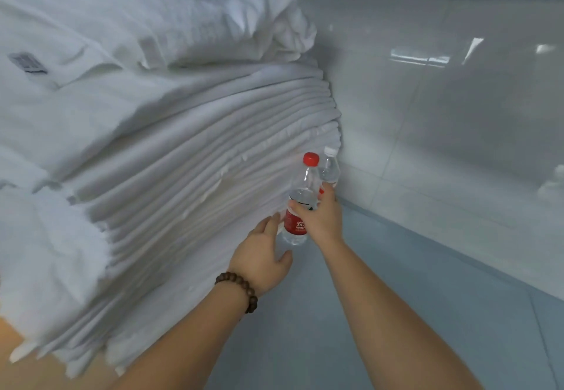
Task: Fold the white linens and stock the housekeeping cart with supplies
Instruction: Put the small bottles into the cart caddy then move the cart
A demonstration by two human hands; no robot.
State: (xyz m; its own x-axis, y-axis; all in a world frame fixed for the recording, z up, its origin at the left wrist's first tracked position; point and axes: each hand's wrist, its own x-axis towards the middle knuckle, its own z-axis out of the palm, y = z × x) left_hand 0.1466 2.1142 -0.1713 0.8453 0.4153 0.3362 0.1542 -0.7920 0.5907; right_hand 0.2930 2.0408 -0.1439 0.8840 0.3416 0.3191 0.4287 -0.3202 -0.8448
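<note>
— Start at the left. What is there?

— The linen stack [183, 145]: folded white sheets piled high, their folded edges facing me, with looser bedding heaped on top. A grey tag [27, 63] shows on the top of the pile, far left.

— And your left hand?

— My left hand [262, 255], with a bead bracelet [238, 292] on the wrist, is at the foot of the stack's front. Its fingers [272, 221] are relaxed and spread and hold nothing. The fingertips reach the lower end of a bottle; I cannot tell whether they touch it.

— Which bottle?

— The red-capped bottle [300, 203], clear, with a red label [294, 223]. It is against the stack's right-hand front corner, above the floor [335, 328]. Its long axis runs nearly upright, cap up and base down, with the top leaning a little away from the stack.

— Who holds it?

— My right hand [320, 218]. The thumb lies across the front above the label, and the fingers curl round behind.

— Anything further right?

— A white-capped bottle [330, 170], also cap up, just behind the first, between the stack's corner and the glossy tiled wall [442, 84]. My forefinger touches it; whether I grip it as well, I cannot tell.
</note>
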